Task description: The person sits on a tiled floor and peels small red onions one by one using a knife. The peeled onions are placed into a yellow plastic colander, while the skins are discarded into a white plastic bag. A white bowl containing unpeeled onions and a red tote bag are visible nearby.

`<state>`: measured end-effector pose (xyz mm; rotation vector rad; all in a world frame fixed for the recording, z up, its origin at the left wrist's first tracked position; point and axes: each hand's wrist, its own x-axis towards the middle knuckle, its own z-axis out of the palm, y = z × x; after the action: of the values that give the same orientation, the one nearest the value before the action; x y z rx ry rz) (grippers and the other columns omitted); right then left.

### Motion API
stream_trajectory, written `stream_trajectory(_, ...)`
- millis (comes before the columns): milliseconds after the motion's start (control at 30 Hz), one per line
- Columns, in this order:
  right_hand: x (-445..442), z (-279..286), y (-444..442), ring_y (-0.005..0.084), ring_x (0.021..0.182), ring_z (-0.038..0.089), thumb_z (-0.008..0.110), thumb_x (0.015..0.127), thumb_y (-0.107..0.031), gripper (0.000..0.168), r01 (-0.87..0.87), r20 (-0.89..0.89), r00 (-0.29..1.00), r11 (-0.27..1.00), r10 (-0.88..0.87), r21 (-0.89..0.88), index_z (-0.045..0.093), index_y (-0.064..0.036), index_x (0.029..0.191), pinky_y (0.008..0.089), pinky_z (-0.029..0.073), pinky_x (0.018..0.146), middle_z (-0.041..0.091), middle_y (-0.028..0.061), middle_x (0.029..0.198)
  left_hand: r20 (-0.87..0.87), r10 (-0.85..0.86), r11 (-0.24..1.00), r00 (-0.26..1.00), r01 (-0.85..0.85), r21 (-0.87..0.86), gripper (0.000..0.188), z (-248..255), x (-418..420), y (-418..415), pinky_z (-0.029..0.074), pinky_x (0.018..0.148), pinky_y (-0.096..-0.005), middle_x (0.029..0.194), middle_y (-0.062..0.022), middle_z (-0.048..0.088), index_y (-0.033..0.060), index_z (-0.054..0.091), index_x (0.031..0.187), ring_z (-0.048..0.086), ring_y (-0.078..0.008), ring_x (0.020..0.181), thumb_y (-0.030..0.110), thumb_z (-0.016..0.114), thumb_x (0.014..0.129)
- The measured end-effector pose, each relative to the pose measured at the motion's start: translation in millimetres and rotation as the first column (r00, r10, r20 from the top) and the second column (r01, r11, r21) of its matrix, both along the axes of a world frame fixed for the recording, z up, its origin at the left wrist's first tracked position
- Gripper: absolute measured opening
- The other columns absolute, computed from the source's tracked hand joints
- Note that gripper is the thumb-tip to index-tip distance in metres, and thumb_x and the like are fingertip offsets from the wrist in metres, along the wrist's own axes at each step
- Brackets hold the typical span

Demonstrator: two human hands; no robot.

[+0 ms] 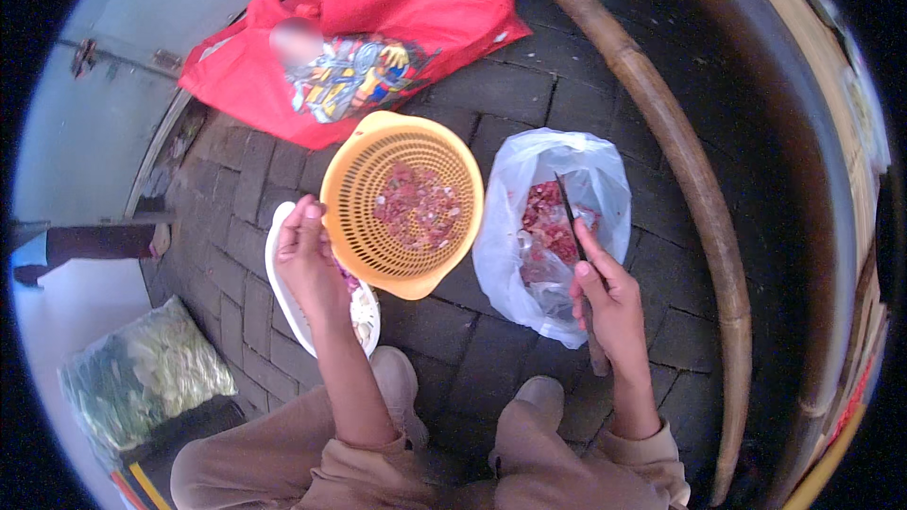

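My right hand [609, 297] grips a knife [569, 216] with a dark, narrow blade. The blade points away from me, above an open translucent plastic bag [496, 248] holding reddish, papery scraps [544, 209] that look like shallot skins. My left hand [308, 262] is raised beside a yellow plastic colander [340, 241], thumb and fingers brought together. A small dark bit shows at the fingertips, but whether they hold it is unclear. Small reddish-purple pieces [414, 205] lie in the colander's bottom. Partly hidden under my left forearm is a white plastic basket [278, 283] with purple and whitish pieces inside.
A red bag [411, 0] with a printed picture lies beyond the colander on dark paving blocks [453, 347]. Bent bamboo poles [680, 134] run along the right. At the left are a clear bag of green vegetables [149, 375] and another person's leg [99, 244].
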<state>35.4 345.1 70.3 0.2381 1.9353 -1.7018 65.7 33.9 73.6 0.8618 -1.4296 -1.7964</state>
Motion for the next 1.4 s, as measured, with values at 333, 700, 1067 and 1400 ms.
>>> stream_trajectory(333, -5, 10, -17, 0.0053, 0.050, 0.043, 0.050, 0.092, -0.012, 0.053, 0.012, -0.085, 0.996, 0.999, -0.016, -0.053, 0.034, -0.019, 0.142, 0.0187, 0.038, 0.043, 0.049, -0.0011, 0.069, 0.464, 0.205, 0.930, 0.862, -0.024, -0.367, 0.021, -60, 76, -111, 0.042, 0.058, -0.0200, 0.080, -0.0030, 0.062, -0.0059, 0.064, 0.098, 0.053, -0.0071, 0.065, 0.009, 0.066, 0.083)
stream_trajectory(700, 2, 3, -21, 0.0046, 0.050, 0.044, 0.049, 0.093, -0.013, 0.048, 0.029, -0.058, 0.998, 0.998, -0.033, -0.063, 0.039, -0.017, 0.140, 0.0185, 0.037, 0.042, 0.048, -0.0027, 0.067, 0.066, 0.001, 0.997, 0.998, -0.006, 0.083, 0.036, -10, 61, -71, 0.050, 0.084, -0.0241, 0.112, -0.0193, 0.059, -0.0082, 0.045, 0.125, 0.061, -0.0198, 0.098, 0.001, 0.046, 0.091)
stream_trajectory(1067, 16, 29, -16, 0.0046, 0.051, 0.045, 0.052, 0.093, -0.021, 0.046, -0.084, -0.130, 0.990, 0.981, 0.062, -0.176, 0.041, -0.017, 0.138, 0.0193, 0.039, 0.046, 0.050, -0.0024, 0.067, -0.312, -0.508, 0.658, 0.803, 0.596, 0.461, 0.025, 15, 14, 99, 0.049, 0.070, -0.0179, 0.110, -0.0149, 0.063, -0.0006, 0.060, 0.109, 0.061, -0.0101, 0.083, 0.006, 0.063, 0.085)
stream_trajectory(1400, 22, 40, 1, 0.0045, 0.052, 0.047, 0.051, 0.094, -0.021, 0.048, -0.040, -0.119, 0.993, 0.967, 0.010, -0.251, 0.039, -0.016, 0.140, 0.0191, 0.041, 0.046, 0.053, -0.0007, 0.069, -0.392, -0.402, 0.488, 0.828, 0.556, 0.673, 0.027, 10, 3, 148, 0.048, 0.075, -0.0187, 0.105, -0.0083, 0.063, 0.0003, 0.059, 0.113, 0.058, -0.0095, 0.086, 0.010, 0.060, 0.088)
